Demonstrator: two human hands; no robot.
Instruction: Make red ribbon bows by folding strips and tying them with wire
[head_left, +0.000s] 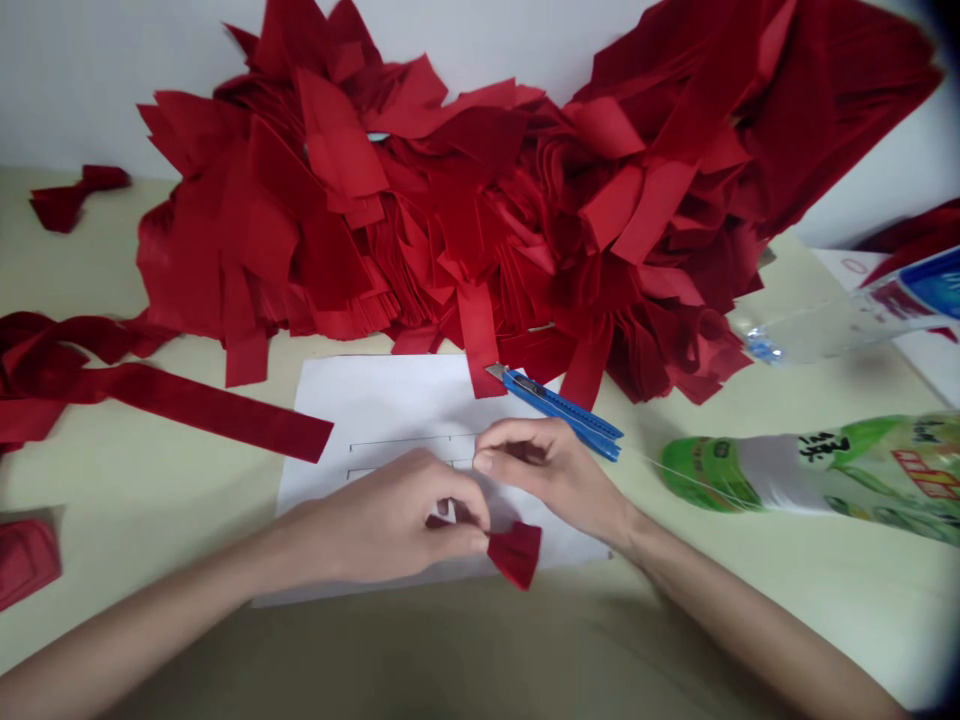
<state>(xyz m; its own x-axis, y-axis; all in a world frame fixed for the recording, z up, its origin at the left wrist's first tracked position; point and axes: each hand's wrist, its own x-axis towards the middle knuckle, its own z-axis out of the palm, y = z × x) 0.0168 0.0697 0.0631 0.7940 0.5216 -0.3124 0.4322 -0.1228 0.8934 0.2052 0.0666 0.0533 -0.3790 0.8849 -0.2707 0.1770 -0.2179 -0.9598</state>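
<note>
Pinching red fabric piece [516, 556] with left hand [420, 520] over paper [390, 400]; farther right, pinching with right hand [541, 465], cannot tell what.

The pinched cloth [517, 554] looks matt, the paper sheet [397, 402] smooth, the knife handle [561, 404] plastic.

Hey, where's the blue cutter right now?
In the head view, the blue cutter lies right of centre, between the right hand and the heap of red strips.

Bare left forearm [165, 605], bare right forearm [750, 610], slim uncovered wrists [274, 550], slender bare fingers [517, 431]
</note>
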